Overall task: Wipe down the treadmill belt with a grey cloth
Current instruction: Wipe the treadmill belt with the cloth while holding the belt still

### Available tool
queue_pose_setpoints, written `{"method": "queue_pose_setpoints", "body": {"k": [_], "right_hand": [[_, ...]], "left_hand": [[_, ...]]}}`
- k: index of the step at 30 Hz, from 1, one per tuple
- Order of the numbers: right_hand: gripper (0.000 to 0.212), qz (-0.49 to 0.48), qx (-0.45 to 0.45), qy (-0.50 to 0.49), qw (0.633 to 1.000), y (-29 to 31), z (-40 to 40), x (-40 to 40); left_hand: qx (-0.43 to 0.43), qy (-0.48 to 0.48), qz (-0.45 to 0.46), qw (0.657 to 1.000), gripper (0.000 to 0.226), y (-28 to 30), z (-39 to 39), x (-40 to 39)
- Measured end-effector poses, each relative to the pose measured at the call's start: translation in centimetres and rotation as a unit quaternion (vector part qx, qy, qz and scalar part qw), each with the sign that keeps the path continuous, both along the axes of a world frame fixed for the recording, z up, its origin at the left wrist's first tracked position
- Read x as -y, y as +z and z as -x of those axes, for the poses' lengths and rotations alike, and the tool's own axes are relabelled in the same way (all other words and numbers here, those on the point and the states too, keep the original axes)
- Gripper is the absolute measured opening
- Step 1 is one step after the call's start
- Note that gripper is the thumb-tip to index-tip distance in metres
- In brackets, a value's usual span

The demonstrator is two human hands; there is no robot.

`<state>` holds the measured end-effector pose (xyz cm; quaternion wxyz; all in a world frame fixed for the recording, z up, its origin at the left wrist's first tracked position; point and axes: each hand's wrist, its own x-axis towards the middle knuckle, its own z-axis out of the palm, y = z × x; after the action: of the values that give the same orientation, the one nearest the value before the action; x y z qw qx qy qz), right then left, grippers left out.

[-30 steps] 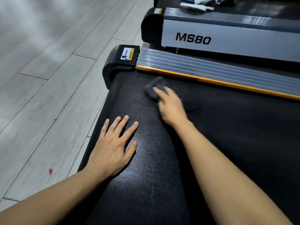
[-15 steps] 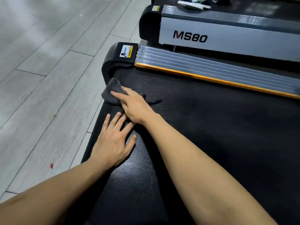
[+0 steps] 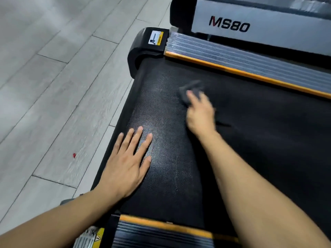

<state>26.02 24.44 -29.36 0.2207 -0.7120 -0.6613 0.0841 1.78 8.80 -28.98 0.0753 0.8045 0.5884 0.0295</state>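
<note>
Head view: right hand (image 3: 200,113), blurred, apparently presses the grey cloth (image 3: 190,93) with extended fingers onto the treadmill belt (image 3: 268,140) near the far rail (image 3: 250,68). Left hand (image 3: 125,165) lies flat, empty. Risk: cloth bunching and slipping free; belt shifting under the bracing palm.

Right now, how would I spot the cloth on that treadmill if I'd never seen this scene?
Find the black treadmill belt below the orange-edged side rail. Toward its far end, the right hand presses on a small, crumpled grey cloth. It is the only soft, lighter patch on the dark belt, though motion blurs it.
</note>
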Motion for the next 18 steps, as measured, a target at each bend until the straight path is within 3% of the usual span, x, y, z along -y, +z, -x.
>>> {"method": "queue_pose_setpoints", "body": {"k": [4, 7, 11, 14, 16, 18], "right_hand": [[0.05, 0.004, -0.02, 0.157, 0.987, 1.2, 12.0, -1.1], [0.052, 0.022, -0.002, 0.183, 0.983, 1.8, 10.2, -0.1], [0.058, 0.009, 0.007, 0.028, 1.0, 1.0, -1.6, 3.8], [0.05, 0.015, -0.014, -0.084, 0.996, 1.6, -8.1, 6.6], [0.049, 0.019, -0.015, -0.136, 0.99, 1.4, -7.8, 6.6], [0.053, 0.009, 0.002, -0.112, 0.994, 0.9, -3.5, 5.8]], "left_hand": [[0.0, 0.008, 0.0, 1.0, 0.063, -0.3, -0.2, -0.1], [0.001, -0.001, -0.006, 1.0, 0.063, -0.3, 0.0, -0.1], [0.011, 0.002, -0.006, 1.0, 0.064, -0.1, -0.2, -0.1], [0.003, 0.007, -0.006, 1.0, 0.064, 0.0, -0.4, 0.1], [0.001, 0.014, -0.007, 1.0, 0.063, 0.1, -0.6, 0.2], [-0.003, 0.014, -0.004, 1.0, 0.063, 0.2, -0.7, 0.3]]}}
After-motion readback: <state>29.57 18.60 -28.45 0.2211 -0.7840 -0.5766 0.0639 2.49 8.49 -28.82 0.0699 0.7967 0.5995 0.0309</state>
